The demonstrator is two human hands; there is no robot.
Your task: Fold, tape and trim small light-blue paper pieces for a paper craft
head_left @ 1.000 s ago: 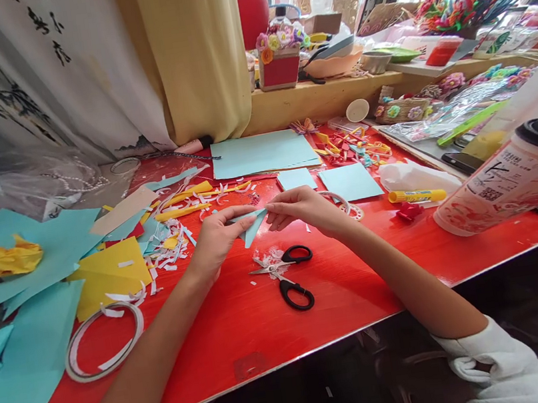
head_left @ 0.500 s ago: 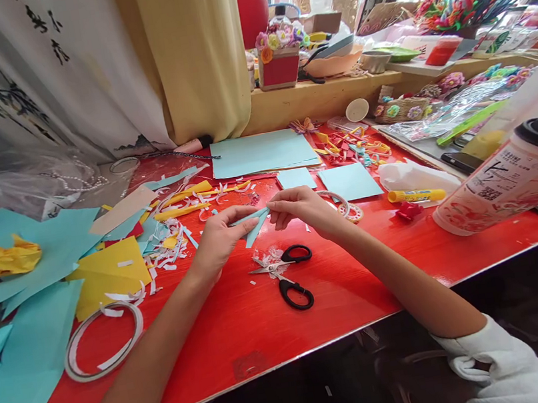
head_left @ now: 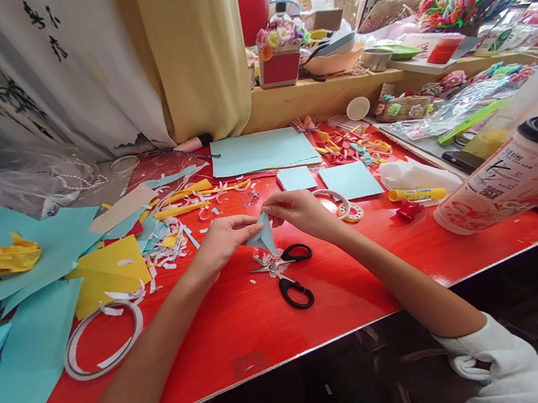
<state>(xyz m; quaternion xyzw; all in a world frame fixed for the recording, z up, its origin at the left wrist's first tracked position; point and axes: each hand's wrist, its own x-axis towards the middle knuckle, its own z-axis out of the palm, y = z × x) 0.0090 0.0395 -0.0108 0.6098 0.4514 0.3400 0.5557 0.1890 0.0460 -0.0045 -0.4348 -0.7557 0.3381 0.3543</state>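
Note:
Between my hands is a small folded piece of light blue paper (head_left: pixel 265 236), held above the table with a pointed flap hanging down. My left hand (head_left: pixel 224 240) pinches its left side between thumb and fingers. At its top right corner, my right hand (head_left: pixel 295 212) grips it with the fingertips. Just below lie open scissors (head_left: pixel 297 291) with black handles, their blades over a small heap of white paper scraps (head_left: pixel 270 270). Two light blue paper squares (head_left: pixel 351 180) lie behind my right hand.
A tape roll (head_left: pixel 72 352) and yellow paper (head_left: pixel 117 268) lie left, beside large blue sheets (head_left: pixel 40 330). On the right stand a tilted lidded cup (head_left: pixel 493 178) and a yellow glue stick (head_left: pixel 417 194). A stack of blue paper (head_left: pixel 261 152) lies at the back of the red table (head_left: pixel 230 348).
The folded paper has turned between my fingers, so its flap now hangs downward and looks wider. My left hand has moved slightly lower; my right hand has shifted a little left.

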